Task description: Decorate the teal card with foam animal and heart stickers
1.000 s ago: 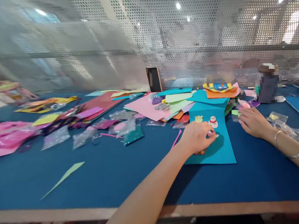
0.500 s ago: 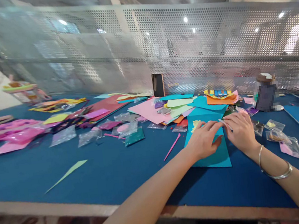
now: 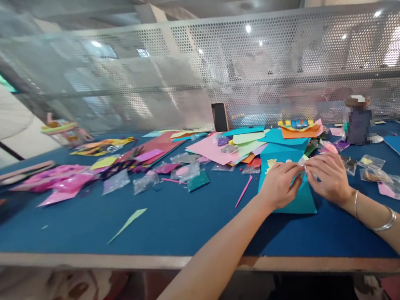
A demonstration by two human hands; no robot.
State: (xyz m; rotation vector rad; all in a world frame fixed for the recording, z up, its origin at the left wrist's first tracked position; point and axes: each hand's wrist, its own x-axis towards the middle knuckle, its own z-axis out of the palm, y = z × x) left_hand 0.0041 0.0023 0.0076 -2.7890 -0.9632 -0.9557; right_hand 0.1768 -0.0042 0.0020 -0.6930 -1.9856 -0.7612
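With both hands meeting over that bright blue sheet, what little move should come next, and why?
Probably draw the left hand slightly aside, with the right hand holding the small pale piece. That piece shows where the fingertips meet, and the hands partly cover the bright blue sheet, so parting them should give a clearer view of both.

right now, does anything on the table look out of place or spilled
Two bits look like strays: a pale green paper sliver lies apart from the clutter, toward the front of the blue table, and a narrow pink strip lies loose left of the blue sheet. I see no clear spill or damage.
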